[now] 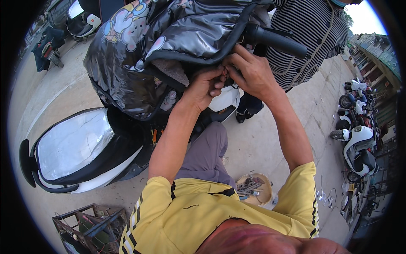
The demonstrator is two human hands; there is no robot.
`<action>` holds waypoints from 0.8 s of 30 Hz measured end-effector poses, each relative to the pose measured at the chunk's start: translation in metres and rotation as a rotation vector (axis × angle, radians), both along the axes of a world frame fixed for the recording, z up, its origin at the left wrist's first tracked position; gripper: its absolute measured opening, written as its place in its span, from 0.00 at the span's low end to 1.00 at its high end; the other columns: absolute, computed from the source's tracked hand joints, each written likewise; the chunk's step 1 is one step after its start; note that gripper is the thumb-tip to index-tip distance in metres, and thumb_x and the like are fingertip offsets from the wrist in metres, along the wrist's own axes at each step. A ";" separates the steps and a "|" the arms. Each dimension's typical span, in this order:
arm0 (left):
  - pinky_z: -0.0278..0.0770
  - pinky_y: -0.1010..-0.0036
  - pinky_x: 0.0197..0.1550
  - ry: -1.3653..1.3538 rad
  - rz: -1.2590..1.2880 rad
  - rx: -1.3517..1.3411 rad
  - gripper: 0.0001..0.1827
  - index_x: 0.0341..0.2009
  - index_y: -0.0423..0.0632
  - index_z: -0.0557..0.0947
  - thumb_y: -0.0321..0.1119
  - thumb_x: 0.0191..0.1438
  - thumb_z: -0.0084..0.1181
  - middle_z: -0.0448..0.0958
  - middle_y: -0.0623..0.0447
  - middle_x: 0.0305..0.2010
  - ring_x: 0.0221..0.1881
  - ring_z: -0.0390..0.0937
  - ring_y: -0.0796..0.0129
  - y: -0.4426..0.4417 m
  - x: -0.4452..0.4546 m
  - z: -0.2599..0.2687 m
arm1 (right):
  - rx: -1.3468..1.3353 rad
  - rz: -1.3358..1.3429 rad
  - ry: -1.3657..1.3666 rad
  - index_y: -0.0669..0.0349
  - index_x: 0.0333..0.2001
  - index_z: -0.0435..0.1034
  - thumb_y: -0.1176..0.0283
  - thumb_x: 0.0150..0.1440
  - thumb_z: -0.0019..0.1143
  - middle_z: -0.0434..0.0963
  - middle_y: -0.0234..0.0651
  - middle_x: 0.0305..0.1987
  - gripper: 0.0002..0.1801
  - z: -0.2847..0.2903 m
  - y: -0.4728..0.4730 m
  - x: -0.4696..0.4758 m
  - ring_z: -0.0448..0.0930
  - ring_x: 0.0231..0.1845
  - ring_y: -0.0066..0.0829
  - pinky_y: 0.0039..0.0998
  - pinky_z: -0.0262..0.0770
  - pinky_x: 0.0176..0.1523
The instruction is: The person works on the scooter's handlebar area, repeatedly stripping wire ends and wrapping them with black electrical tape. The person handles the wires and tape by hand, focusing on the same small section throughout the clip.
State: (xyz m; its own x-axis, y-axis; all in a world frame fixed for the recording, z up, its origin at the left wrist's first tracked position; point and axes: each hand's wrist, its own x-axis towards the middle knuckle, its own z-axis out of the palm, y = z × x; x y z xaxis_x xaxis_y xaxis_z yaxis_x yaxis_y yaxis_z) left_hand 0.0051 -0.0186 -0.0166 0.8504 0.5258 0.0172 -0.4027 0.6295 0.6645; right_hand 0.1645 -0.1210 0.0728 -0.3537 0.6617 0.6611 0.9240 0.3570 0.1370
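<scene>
My left hand and my right hand meet at the front of a white electric scooter. Between their fingertips is a small red piece, perhaps a wire end; the fingers partly hide it. A dark shiny quilted wind cover with cartoon prints and a fleece lining drapes over the scooter's front, its edge just above my fingers. A black handlebar grip with a lever sticks out above my right hand. To the left lies the scooter's seat, with a silvery top.
A person in a striped top stands close beyond the handlebar. A yellowish basin of tools sits on the ground near my legs. At lower left is a rusty metal frame. Parked scooters line the right side.
</scene>
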 end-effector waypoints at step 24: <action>0.82 0.65 0.40 0.168 1.383 1.273 0.12 0.47 0.44 0.90 0.22 0.58 0.74 0.82 0.49 0.44 0.39 0.86 0.55 -0.037 0.007 -0.013 | 0.065 0.002 0.081 0.60 0.42 0.77 0.72 0.60 0.72 0.76 0.36 0.41 0.10 -0.006 0.003 -0.009 0.85 0.34 0.42 0.39 0.79 0.32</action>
